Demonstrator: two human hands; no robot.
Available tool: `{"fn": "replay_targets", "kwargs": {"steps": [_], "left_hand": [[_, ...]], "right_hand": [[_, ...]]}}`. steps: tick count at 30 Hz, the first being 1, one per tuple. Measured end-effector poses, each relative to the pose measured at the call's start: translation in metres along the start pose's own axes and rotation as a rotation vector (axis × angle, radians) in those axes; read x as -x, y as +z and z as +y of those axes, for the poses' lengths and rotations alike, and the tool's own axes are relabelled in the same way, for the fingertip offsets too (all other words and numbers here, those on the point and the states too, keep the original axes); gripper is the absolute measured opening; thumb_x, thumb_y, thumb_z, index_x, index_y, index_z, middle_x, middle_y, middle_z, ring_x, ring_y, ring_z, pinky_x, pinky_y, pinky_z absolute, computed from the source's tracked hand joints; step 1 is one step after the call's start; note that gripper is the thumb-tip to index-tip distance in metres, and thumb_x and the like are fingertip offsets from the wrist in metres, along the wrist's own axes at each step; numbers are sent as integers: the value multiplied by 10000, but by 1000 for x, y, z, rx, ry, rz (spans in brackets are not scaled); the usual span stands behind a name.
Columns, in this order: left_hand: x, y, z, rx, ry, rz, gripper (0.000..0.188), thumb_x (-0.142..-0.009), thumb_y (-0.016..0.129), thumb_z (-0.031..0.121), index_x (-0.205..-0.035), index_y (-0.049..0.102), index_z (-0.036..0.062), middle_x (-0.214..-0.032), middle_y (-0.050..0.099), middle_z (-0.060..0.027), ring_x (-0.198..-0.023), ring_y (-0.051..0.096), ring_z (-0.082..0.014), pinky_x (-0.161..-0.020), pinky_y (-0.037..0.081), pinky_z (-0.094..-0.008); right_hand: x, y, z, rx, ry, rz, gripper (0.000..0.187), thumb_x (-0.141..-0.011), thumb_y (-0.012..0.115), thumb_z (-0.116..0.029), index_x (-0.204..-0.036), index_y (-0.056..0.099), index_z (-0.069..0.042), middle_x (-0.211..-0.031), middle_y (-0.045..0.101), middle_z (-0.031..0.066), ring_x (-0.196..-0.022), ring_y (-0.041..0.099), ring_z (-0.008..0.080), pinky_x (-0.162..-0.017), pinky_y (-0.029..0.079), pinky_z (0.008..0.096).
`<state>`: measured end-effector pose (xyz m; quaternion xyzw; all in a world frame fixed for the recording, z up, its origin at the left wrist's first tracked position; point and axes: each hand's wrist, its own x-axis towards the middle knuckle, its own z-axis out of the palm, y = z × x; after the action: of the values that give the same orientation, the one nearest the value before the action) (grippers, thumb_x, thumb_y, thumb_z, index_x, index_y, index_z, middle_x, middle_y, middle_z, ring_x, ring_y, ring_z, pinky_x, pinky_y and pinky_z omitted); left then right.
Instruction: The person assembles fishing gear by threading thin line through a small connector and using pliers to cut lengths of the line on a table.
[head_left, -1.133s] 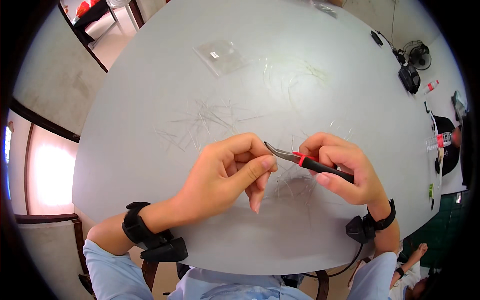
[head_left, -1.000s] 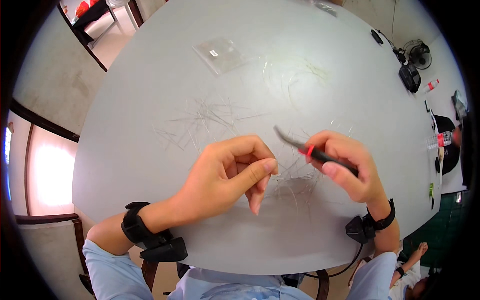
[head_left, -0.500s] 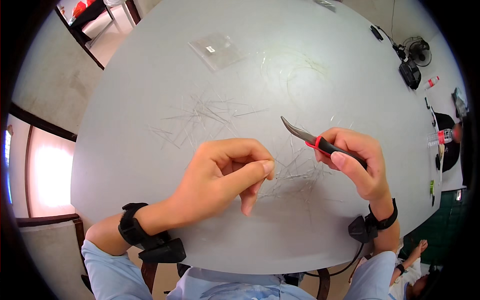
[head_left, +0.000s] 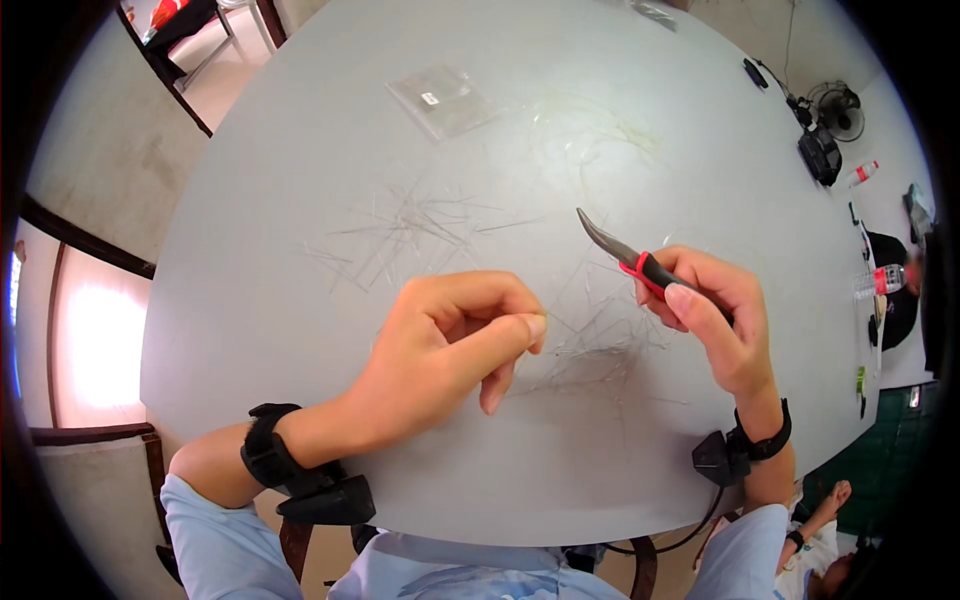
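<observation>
Bent-nose pliers (head_left: 633, 263) with black and red handles are gripped in my right hand (head_left: 728, 318), their curved jaws pointing up and to the left. Thumb and forefinger of my left hand (head_left: 440, 345) are pinched together; whatever lies between them is too fine to make out. Beneath and between both hands, a loose pile of thin wire-like pieces (head_left: 605, 345) lies on the table. A second scatter of thin straight pieces (head_left: 415, 225) sits farther off, beyond my left hand. The pliers' jaws are apart from both piles and from my left hand.
The pale grey table (head_left: 280, 330) has a clear plastic bag (head_left: 442, 102) toward its far side. Right of the bag lies a loose coil of clear line (head_left: 600, 140). Along the right are a small fan (head_left: 838, 110), a black case (head_left: 820, 155) and plastic bottles (head_left: 880, 282). Another person's arm (head_left: 822, 515) shows at lower right.
The pliers and my right hand have shifted slightly up, with the jaws tipping a little more upward. My left hand stays pinched in nearly the same place.
</observation>
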<state>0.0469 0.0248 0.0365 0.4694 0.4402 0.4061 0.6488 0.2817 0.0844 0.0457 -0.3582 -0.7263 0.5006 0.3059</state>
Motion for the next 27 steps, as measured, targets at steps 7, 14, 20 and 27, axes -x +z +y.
{"fn": "replay_targets", "kwargs": {"steps": [7,14,20,27], "left_hand": [[8,7,0,-18,60,-35,117,-846,501,26,-756,555,-23,-605,532,-30,-477,516,-90,-467,383,-214],[9,7,-5,-134,137,-152,94,-836,530,24,-768,571,-26,-653,554,-28,-517,520,-74,-493,410,-220],[8,5,-15,-217,190,-222,99,-836,532,34,-762,572,-17,-669,557,-26,-567,529,-63,-516,423,-223],[8,3,-15,-80,111,-177,92,-850,526,49,-781,560,-1,-691,547,-30,-588,524,-77,-532,431,-223]], "right_hand": [[-9,-21,4,-28,20,167,203,-884,463,-136,-808,567,21,-610,420,-37,-546,318,25,-487,249,181],[-42,2,4,31,72,49,211,-864,511,-173,-747,561,-5,-595,392,-48,-546,318,44,-490,262,214],[-70,41,0,279,-64,-237,201,-845,551,-158,-728,493,-6,-758,507,13,-631,401,76,-558,328,224],[-55,26,12,506,-300,-55,217,-749,632,-101,-703,452,13,-775,496,96,-637,430,232,-565,365,306]]}}
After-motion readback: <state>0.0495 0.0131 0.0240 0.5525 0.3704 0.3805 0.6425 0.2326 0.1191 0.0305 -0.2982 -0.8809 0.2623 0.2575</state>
